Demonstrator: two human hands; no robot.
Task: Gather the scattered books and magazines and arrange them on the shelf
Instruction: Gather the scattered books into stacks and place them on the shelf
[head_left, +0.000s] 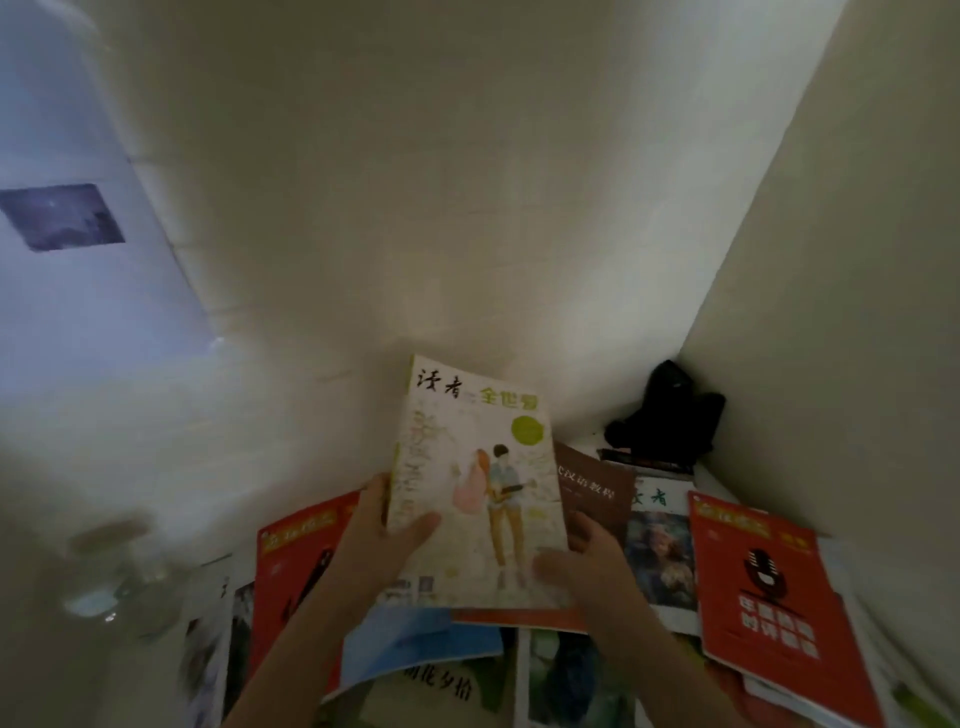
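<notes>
I see both hands holding up a white magazine (475, 483) with a drawing of two people on its cover; it is tilted, raised above the pile of other books, in the middle of my view; my left hand (387, 525) grips its left edge, thumb curled over the cover and fingers behind; my right hand (584, 558) holds the lower right corner, thumb on the cover, the other fingers wrapped round the edge; under the magazine a thin orange book (519, 618) shows just below its bottom edge, but I cannot tell if the hands hold that one too; beside my right hand lies a brown book (597, 488), partly under the white one; next to it is a magazine with a photo cover (660, 551); further right lies a red book with a microphone picture (763, 582); on the left is another red book (296, 561), half hidden by my left arm; a blue book (410, 644) lies below the hands; a black thing (670, 415) sits in the far corner against the white walls (415, 208); a clear glass jar (119, 577) stands blurred on the left.
</notes>
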